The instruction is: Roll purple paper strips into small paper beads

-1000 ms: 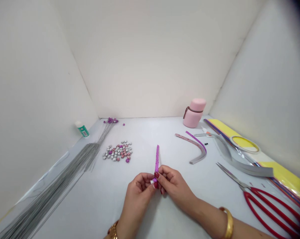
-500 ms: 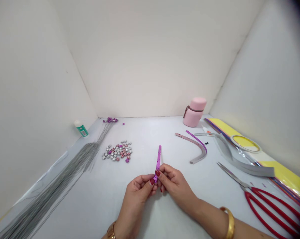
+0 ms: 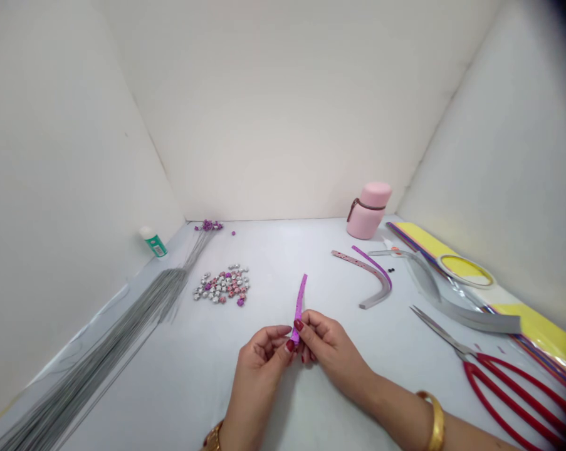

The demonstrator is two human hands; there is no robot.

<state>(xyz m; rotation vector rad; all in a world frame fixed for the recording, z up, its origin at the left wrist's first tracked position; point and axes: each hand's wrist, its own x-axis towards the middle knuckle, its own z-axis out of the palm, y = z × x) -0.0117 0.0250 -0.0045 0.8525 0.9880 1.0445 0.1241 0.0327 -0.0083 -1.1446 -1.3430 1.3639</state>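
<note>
**Desk** (image 3: 179, 401), white, backed by white walls; contents listed left to right.

Near left: a long bundle of thin silver wires (image 3: 99, 351), running diagonally toward the far left corner, where small purple beads (image 3: 207, 225) cluster at the far tips. Beside the bundle, far left: a glue bottle (image 3: 153, 242) with a white cap and green label, lying tilted against the wall. Centre left: a loose heap of silver, pink and purple beads (image 3: 222, 285).

Centre near: left hand (image 3: 259, 369), with a gold wristband (image 3: 213, 438), and right hand (image 3: 332, 351), with a gold bangle (image 3: 435, 421). Both hands are closed in a pinch on the lower end of a purple strip (image 3: 299, 310), speckled and slightly bowed, rising upright between them; the fingertips of the two hands meet around it.

Centre right, far: a pink flask (image 3: 369, 212) with a brown strap, standing upright. Just nearer: curved paper strips (image 3: 372, 282), grey and purple. Right: a long grey curved strip (image 3: 471, 319), a roll of tape (image 3: 466, 270) and yellow paper sheets (image 3: 541, 332). Near right: red-handled scissors (image 3: 494, 376), blades pointing far left, closed.
</note>
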